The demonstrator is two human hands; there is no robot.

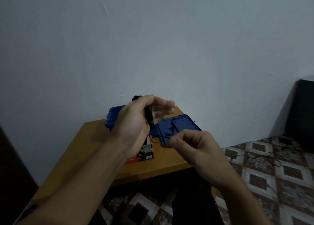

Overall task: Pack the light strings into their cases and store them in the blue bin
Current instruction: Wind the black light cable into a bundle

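My left hand (136,122) is raised over the small wooden table (79,150), closed around a dark bundle of light string (149,117) coiled across the palm. A thin black wire runs from the bundle to my right hand (192,145), whose thumb and fingers pinch it. Behind the hands stands the blue bin (112,117), partly hidden by my left hand. Its blue lid (178,126) lies flat to the right, with a few loose wire ends on it. A red and black printed case (146,154) lies on the table under my left wrist.
The table stands against a pale wall. Patterned floor tiles (265,173) spread to the right, with a thin black cable (254,156) lying on them. A dark piece of furniture (302,116) stands at the right edge. My dark trouser legs are below the table.
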